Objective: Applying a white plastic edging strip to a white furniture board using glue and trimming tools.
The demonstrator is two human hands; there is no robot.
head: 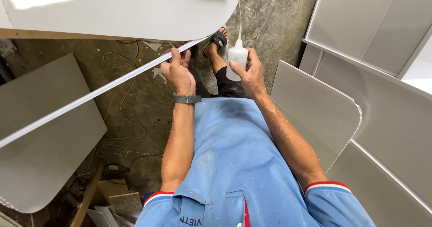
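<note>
This is a workshop, most likely one where furniture or cabinet panels get made. Glossy white boards with rounded corners [317, 107] lean and lie all around, and more flat panels [373, 24] are stacked against the wall. The bare concrete floor [274, 15] is stained and rough, with loose cables [121, 119] trailing over it and timber offcuts [112, 195] piled in a corner, though that part is dim.

white squeeze bottle [237, 58], blue shirt [238, 164], grey watch [187, 99]

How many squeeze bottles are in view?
1: a white squeeze bottle with a long nozzle, held in the right hand below the white panel's rounded corner.
</note>
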